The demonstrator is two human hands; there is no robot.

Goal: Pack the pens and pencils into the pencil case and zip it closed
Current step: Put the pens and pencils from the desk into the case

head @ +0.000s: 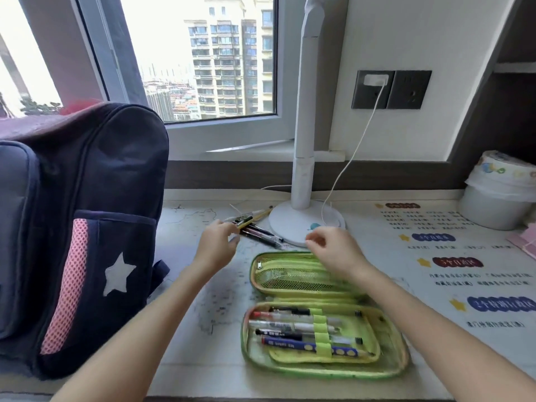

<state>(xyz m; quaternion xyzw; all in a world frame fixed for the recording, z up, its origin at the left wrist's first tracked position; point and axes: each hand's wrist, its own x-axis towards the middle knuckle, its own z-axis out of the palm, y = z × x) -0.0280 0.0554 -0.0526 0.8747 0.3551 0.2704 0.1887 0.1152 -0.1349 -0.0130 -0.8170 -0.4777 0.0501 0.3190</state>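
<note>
Head view showed the green pencil case [322,369] lying open on the desk [203,358], near and right of centre, with its near half already holding several pens [293,326] under elastic loops and its mesh half folded away to the far side. The loose pens and pencils [261,235] lay in a crossed heap further off, just left of the lamp base [293,227]. The left hand [219,237] had its fingers curled onto the near-left ends of that heap, pinching there; how many pieces it held could not be told. The right hand [332,245] hovered over the far edge of the case, fingers loosely curled, nothing seen in it. Judged risks: a pinch at the ends alone could let the crossed pieces fan out, slip and roll toward the lamp base or the white cable [358,146]. With the loops looking nearly full, extra pieces would probably lie loose, and any tip left proud of the rim could foul the zip.
</note>
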